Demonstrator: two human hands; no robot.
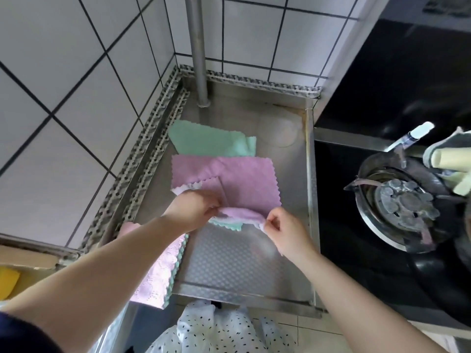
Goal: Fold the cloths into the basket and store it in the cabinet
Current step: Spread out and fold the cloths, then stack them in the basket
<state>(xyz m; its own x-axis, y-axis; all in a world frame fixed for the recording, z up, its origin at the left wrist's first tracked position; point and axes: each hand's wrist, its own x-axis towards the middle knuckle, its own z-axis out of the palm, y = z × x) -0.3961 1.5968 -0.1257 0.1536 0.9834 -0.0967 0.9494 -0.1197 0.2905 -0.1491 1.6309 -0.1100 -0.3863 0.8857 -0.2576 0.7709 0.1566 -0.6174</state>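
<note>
Steel counter (244, 253), corner of a white-tiled wall: a brushed sheet surface with a dimpled, embossed front zone and a raised rim, crossed at the back by an upright metal pipe (197, 47). To the right lies a black glass hob carrying a round metal burner (405, 200). The step in hand appears to be folding, with no basket or cabinet in view. A pink cloth (244, 179), napped and rectangular with pinked zigzag edges, lies flat at the counter's centre, its near edge lifted and turned over. Behind it, partly overlapped, lies a mint-green cloth (204, 141) of the same fleecy weave. A pale pink cloth with a green edge (158, 273) hangs over the front left rim, under the left forearm. The left hand (193, 210) pinches the left end of the raised pink edge, fingers curled upon it; the right hand (283, 230) pinches the right end between thumb and fingertips. A scrap of green scalloped cloth (229, 225) shows beneath the fold, touching it. The next move, by judgement, calls for carrying the pinched edge away over the flat part, corners kept level so that the edges meet squarely.
</note>
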